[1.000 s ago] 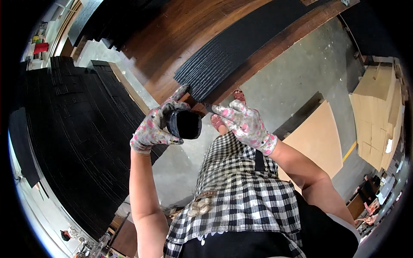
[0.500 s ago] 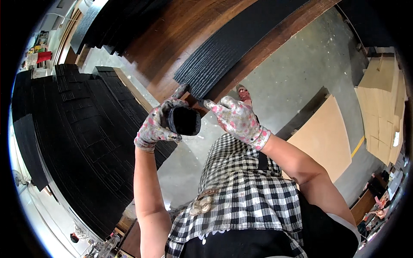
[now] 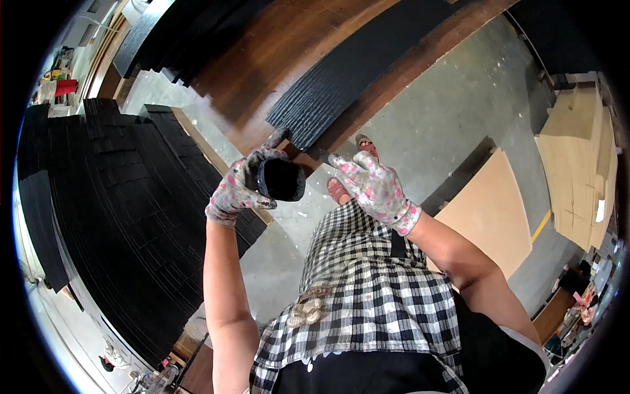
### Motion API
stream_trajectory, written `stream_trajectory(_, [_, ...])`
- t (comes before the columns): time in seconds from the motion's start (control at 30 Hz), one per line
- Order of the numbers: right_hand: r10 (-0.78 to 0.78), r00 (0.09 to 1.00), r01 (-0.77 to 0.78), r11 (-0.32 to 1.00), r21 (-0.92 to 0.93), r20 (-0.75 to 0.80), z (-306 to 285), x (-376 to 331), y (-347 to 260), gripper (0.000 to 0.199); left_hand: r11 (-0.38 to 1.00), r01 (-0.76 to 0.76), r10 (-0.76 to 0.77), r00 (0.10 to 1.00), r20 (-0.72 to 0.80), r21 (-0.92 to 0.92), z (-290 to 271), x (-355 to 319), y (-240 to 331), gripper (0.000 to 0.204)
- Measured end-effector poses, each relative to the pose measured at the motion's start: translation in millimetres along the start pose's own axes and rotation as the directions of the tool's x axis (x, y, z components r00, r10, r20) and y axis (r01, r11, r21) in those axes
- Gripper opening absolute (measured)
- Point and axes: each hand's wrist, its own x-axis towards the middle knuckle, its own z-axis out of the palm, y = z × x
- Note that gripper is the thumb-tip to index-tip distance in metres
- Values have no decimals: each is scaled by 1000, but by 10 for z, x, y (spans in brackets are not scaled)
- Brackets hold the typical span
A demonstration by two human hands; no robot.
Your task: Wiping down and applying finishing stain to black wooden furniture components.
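My left hand [image 3: 237, 187], in a stained white glove with pink spots, grips a dark cup [image 3: 282, 180]. Its inside is black, like paint. To the right of the cup is my right hand [image 3: 377, 187], gloved alike, with its fingers drawn together. A small dark tip shows just past those fingers, but what they hold is hidden. Beyond both hands lies a black board with a ridged, wood-grain surface [image 3: 348, 79]. Its near end comes close to my left fingers and to the dark tip. The board rests on a brown wooden table [image 3: 230, 72].
Many black textured boards [image 3: 125, 197] are laid out on the left. More dark boards [image 3: 190, 33] are stacked at the back left. A pale panel [image 3: 492, 217] lies low on the right, near a stack of tan boards [image 3: 577, 157]. The floor [image 3: 453, 98] is grey concrete.
My right hand has moved a little right and down, away from the cup. The cup in my left hand has risen slightly in view. One more foot shows below my hands.
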Motion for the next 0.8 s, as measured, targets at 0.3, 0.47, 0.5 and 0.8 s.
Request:
stream_trajectory(0.3, [-16,1000,14,996,83,27,200,167,106,43,999,3,-5,999,-40,-39,33,52,6,87])
stream_trajectory(0.47, [38,995,-50,991,128,95,135,212,-5,46,997,-26,22,999,-44,-80,47,48,1,87])
stream_trajectory(0.5, [20,994,-29,995,90,103,130,217,-9,46,997,-25,22,999,-40,-77,29,47,-16,87])
stream_trajectory(0.8, [-68,987,29,965,262,142,356,-119,143,41,987,18,-25,999,-40,-162,-5,37,-56,92])
